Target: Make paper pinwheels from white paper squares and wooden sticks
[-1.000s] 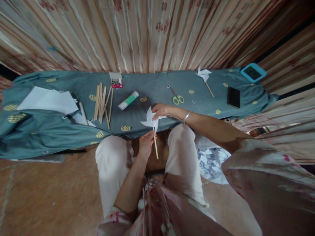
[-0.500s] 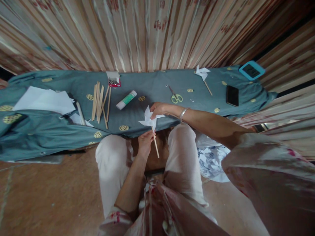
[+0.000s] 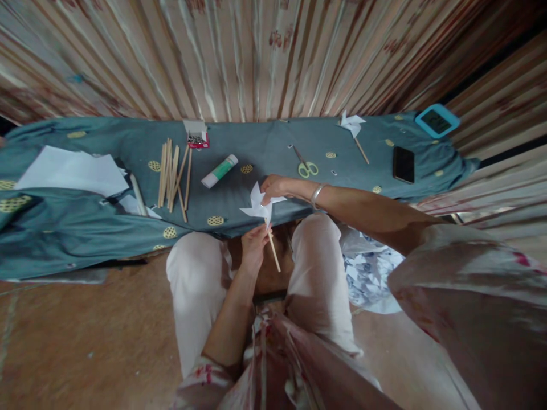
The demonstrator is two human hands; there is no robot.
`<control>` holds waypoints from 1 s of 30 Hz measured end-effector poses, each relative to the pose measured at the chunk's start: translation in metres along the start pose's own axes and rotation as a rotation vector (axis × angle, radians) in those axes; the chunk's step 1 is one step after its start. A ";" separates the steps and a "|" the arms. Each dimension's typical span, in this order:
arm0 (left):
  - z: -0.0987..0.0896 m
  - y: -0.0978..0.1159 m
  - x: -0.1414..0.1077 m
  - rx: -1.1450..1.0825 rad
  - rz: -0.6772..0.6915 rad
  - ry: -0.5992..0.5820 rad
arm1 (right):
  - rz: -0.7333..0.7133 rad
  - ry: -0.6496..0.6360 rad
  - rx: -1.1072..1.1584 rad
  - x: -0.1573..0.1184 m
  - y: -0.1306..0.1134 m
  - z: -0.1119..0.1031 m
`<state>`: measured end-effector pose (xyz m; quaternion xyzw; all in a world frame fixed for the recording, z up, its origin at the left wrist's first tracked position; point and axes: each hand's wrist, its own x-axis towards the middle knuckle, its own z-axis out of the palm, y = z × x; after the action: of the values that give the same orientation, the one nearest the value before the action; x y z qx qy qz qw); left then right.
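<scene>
A white paper pinwheel (image 3: 256, 206) on a thin wooden stick (image 3: 274, 254) is held over the near edge of the cloth-covered surface, between my knees. My left hand (image 3: 255, 239) is closed round the stick just beneath the paper blades. From the right, my right hand (image 3: 273, 187) reaches in with its fingers pinched on the pinwheel near its centre. The fingers partly cover the blades there. A glue stick (image 3: 219, 171) lies just beyond my hands, and green-handled scissors (image 3: 306, 166) lie to the right of it.
Several wooden sticks (image 3: 171, 176) and a small open box of pins (image 3: 197, 136) lie left of centre. White paper sheets (image 3: 70, 171) are farther left. Another pinwheel (image 3: 352, 124), a phone (image 3: 404, 165) and a blue digital clock (image 3: 436, 121) lie right. Paper scraps (image 3: 370, 273) fill a bag below.
Both hands stay on the pinwheel almost unmoved. The stick's lower end has swung slightly to the right. The view has shifted a little.
</scene>
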<state>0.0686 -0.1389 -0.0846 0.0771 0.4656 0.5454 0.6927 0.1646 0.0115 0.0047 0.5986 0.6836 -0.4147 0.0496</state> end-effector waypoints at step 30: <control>0.039 0.061 0.002 0.059 0.127 -0.100 | -0.204 0.414 1.227 -0.014 0.029 -0.009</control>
<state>0.0554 -0.0976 -0.0272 0.1539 0.4406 0.5698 0.6764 0.1978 0.0047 0.0040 0.5176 0.3717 -0.6083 -0.4731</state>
